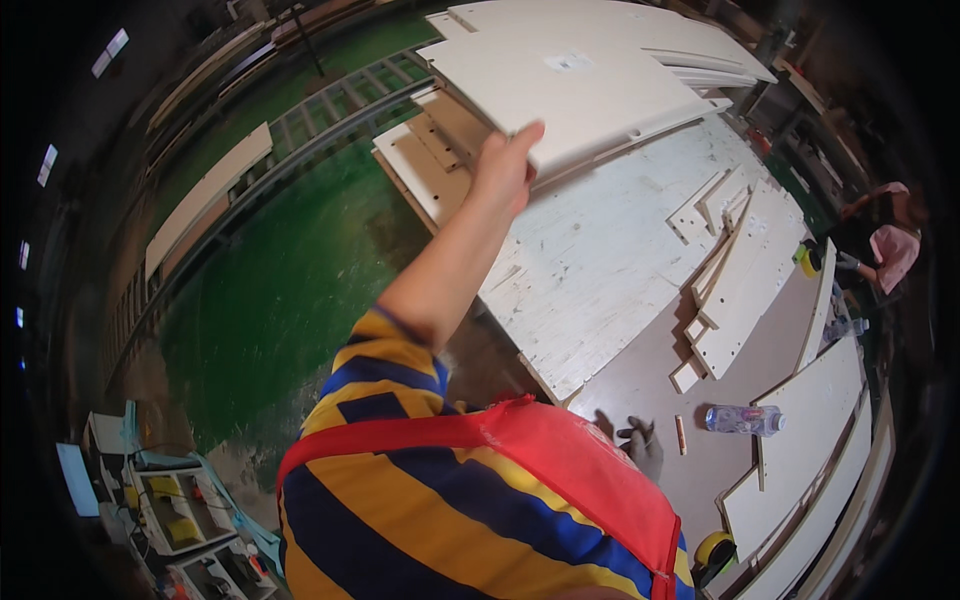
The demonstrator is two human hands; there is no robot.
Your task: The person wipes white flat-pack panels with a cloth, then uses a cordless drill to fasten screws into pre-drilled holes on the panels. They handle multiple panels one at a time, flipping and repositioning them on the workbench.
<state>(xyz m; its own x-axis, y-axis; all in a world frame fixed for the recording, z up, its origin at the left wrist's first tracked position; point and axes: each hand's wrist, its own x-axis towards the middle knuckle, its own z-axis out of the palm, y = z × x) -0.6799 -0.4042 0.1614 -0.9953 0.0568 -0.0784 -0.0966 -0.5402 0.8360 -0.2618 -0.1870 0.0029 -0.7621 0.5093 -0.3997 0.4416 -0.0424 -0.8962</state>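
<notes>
My left hand (514, 165), bare, grips the near left corner of a large white board (562, 97), thumb on top and fingers around the edge. The board bears a printed label (568, 61) and lies at the far end of the worktable, partly over other boards. Drilled white panels (431, 169) show under and left of it. My right hand (643, 446), in a grey glove, is low beside my red apron (570, 442), which hides part of it. Its fingers look apart, with nothing seen in them. Nearest to it is a thin brown stick (681, 435).
A clear plastic bottle (744, 421) lies on the table. Several drilled white panels (742, 292) are stacked at the right, with more boards (817, 435) closer. A yellow tape roll (715, 551) sits near me. Left are a roller conveyor (330, 116) and tool bins (184, 510). Another person (892, 240) stands right.
</notes>
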